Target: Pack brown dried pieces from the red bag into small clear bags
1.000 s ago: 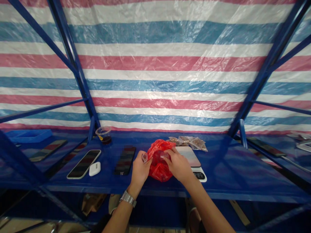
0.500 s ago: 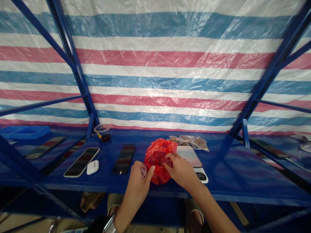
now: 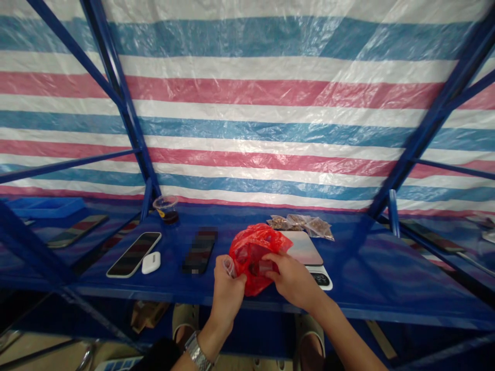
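Left hand curled, pinching a small clear plastic piece between fingers and thumb; right hand closed on a red plastic bag, which sits on a blue steel shelf just beside a digital kitchen scale; small packets of brown granules lie behind

"What was inside the red plastic bag?"

"Couldn't tell; its folds hid it."

"And that clear bit in the left hand?"

"Too small to make out. The dark phone on the bench was blurred, too."
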A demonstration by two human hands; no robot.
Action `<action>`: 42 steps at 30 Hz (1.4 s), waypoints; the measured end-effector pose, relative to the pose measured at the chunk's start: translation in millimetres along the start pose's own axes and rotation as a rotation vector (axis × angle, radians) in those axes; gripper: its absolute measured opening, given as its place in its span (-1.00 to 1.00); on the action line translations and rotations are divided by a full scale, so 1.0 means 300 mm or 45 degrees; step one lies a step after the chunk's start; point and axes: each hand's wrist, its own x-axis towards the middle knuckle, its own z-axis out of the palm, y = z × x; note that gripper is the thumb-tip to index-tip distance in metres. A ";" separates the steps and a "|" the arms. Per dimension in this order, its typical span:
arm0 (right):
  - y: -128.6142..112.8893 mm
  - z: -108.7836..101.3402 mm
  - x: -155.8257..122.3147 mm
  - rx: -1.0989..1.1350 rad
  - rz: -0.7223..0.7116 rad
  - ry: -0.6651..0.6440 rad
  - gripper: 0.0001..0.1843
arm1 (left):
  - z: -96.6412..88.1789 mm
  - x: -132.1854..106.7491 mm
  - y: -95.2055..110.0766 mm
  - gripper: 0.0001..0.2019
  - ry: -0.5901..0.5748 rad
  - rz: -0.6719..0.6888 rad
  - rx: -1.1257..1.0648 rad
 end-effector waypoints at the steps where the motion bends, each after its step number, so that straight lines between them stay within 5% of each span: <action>1: 0.006 -0.004 -0.001 -0.035 0.022 0.009 -0.60 | -0.004 -0.001 0.005 -0.64 -0.024 -0.007 -0.032; 9: -0.038 0.008 0.005 -0.115 -0.012 0.086 -0.57 | -0.016 -0.009 0.021 -0.68 -0.080 0.172 0.027; 15: -0.057 0.032 0.011 -0.191 -0.034 0.044 -0.54 | 0.000 -0.017 0.046 -0.63 -0.112 0.118 -0.046; 24: -0.076 0.043 0.011 -0.301 0.100 0.073 -0.72 | 0.015 -0.004 0.069 -0.66 0.034 -0.072 -0.295; 36: -0.086 0.053 0.023 -0.170 0.155 0.074 -0.75 | 0.009 0.048 0.079 -0.69 -0.155 -0.148 -0.422; 42: -0.070 0.050 0.024 -0.060 0.144 0.087 -0.67 | 0.017 0.073 0.079 -0.72 -0.104 -0.124 -0.441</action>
